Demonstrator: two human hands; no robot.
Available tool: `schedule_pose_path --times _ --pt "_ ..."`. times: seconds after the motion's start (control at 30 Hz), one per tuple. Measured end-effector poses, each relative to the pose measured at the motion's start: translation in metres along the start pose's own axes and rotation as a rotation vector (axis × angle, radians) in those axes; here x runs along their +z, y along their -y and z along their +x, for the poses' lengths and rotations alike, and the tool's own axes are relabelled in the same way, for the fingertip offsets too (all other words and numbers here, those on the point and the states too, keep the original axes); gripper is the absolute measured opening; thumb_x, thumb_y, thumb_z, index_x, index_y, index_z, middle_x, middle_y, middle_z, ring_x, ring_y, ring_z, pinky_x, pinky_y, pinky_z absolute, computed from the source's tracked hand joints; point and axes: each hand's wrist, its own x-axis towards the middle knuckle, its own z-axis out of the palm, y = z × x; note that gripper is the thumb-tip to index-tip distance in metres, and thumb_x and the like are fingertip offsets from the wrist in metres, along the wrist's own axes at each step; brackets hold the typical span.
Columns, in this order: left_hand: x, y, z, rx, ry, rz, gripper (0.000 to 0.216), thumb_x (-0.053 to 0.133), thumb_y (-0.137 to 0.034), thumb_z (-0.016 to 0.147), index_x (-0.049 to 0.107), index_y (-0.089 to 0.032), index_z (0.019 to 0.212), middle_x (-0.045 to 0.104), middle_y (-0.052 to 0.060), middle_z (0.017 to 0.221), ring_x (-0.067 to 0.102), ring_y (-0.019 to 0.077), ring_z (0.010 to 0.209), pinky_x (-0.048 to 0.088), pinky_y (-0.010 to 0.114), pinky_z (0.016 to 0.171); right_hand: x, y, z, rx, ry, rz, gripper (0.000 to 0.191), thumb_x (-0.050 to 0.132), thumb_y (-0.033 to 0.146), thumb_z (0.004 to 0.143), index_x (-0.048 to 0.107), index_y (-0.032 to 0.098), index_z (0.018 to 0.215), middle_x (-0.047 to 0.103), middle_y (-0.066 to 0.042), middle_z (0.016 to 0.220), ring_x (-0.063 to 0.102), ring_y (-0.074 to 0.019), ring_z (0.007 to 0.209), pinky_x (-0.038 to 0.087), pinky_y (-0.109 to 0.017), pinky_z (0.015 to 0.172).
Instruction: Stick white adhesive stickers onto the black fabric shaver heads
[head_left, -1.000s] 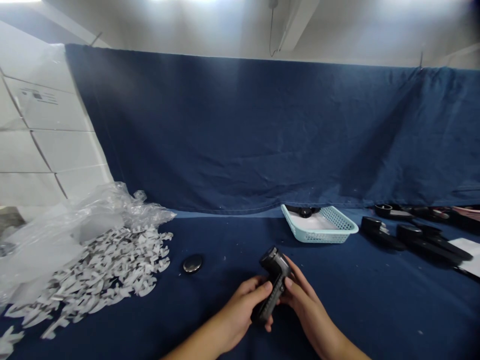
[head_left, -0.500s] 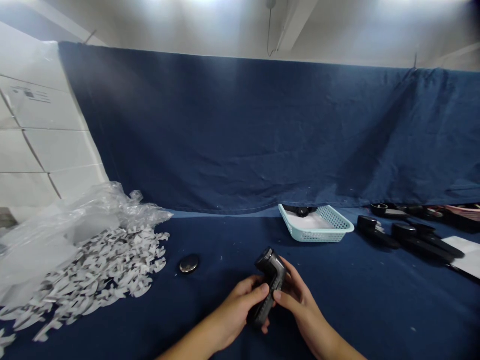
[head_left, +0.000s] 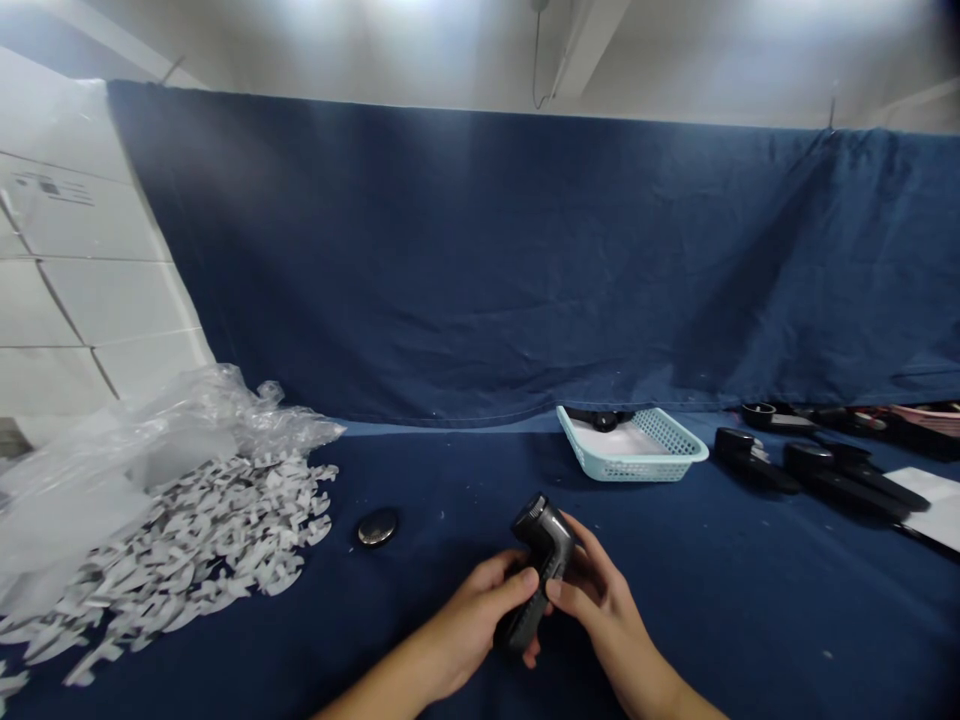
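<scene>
Black angled device [head_left: 553,545] sits between the two hands, towards the near edge of the bench [head_left: 705,570], that edge itself being out of view. The left hand [head_left: 480,608] has its grip closed around the lower handle, thumb on top and fingertips curled underneath; the right hand [head_left: 604,600] has its grip on the same piece, thumb against the handle and fingers behind the bend. Whether the device's lower end rests on the cloth cannot be told.

It looks like hard plastic, so probably stiff and fairly light, with a smooth, shiny head that may slip. The handle's ridged-looking face should give the surer hold, with a second hold at the bend for steadiness.

As for room, there is a stretch of bench ahead of the device, between the dark disc [head_left: 377,527] on the left and the pale blue basket [head_left: 637,469] near the far edge. That edge is bounded by the hanging blue curtain [head_left: 450,260]. Grey-white pieces [head_left: 225,530] spread along the left side towards the near left corner, and black handled parts [head_left: 754,468] lie towards the far right corner.
</scene>
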Motion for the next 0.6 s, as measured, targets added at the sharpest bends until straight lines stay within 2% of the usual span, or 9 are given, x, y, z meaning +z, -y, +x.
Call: schedule_pose_path --times 0.2,0.33,0.5,0.6 --pt "-0.0002 -0.0010 0.0016 0.015 0.055 -0.006 0.041 0.065 -0.044 0.085 0.056 -0.013 0.111 0.063 0.005 0.085 0.058 0.0110 0.055 0.050 0.024 0.051 0.0043 0.0052 -0.0011 0.010 -0.027 -0.036 0.064 0.077 0.038 0.073 0.050 0.027 0.130 0.068 -0.006 0.117 0.063 -0.0263 0.107 0.053 -0.033 0.078" --pt "0.0005 -0.0018 0.0004 0.012 0.039 -0.007 0.042 0.065 -0.044 0.086 0.056 -0.013 0.112 0.063 0.006 0.086 0.059 0.0112 0.056 0.050 0.024 0.052 0.0041 0.0066 -0.0005 0.005 -0.026 -0.051 0.065 0.076 0.038 0.074 0.048 0.027 0.132 0.068 -0.007 0.119 0.062 -0.0272 0.109 0.053 -0.035 0.081" --pt "-0.0001 -0.0012 -0.0005 0.010 0.039 -0.005 0.046 0.064 -0.046 0.085 0.055 -0.013 0.115 0.064 0.006 0.086 0.059 0.0111 0.055 0.049 0.024 0.052 0.0034 0.0069 0.0024 -0.011 -0.030 -0.040 0.060 0.077 0.038 0.074 0.054 0.026 0.128 0.070 -0.006 0.116 0.062 -0.0248 0.108 0.049 -0.036 0.093" --pt "-0.0002 -0.0012 -0.0008 -0.005 0.022 0.002 0.048 0.065 -0.047 0.084 0.054 -0.014 0.117 0.063 0.006 0.086 0.059 0.0111 0.055 0.049 0.024 0.053 0.0026 0.0065 0.0036 0.003 -0.010 -0.022 0.061 0.079 0.039 0.072 0.055 0.028 0.127 0.070 -0.005 0.114 0.062 -0.0248 0.108 0.050 -0.036 0.091"
